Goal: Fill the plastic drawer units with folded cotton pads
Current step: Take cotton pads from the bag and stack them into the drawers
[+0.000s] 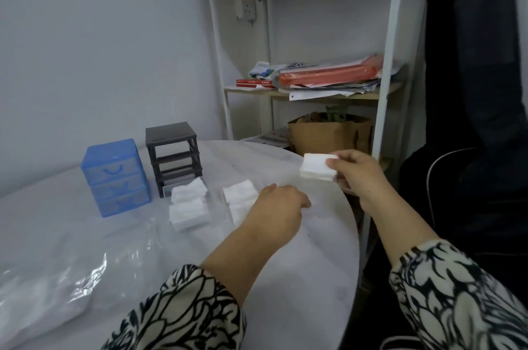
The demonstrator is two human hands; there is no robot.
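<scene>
A blue three-drawer unit [115, 178] stands on the round white table [314, 249], all drawers closed. Beside it is a dark frame unit [171, 153] with its slots bare. In front of that frame lies a clear drawer [213, 206] holding folded cotton pads [188, 205]. A second pile of pads [238, 196] lies to its right. My left hand [278, 208] is over that second pile, back up, and its fingertips are hidden. My right hand [357, 175] pinches a small stack of folded pads [315, 168] in the air over the table's right edge.
A crumpled clear plastic bag [57, 272] with white material covers the near left of the table. A white metal shelf [383, 92] with papers and a brown paper bag [328, 135] stands behind the table. A dark chair [457, 178] is at the right.
</scene>
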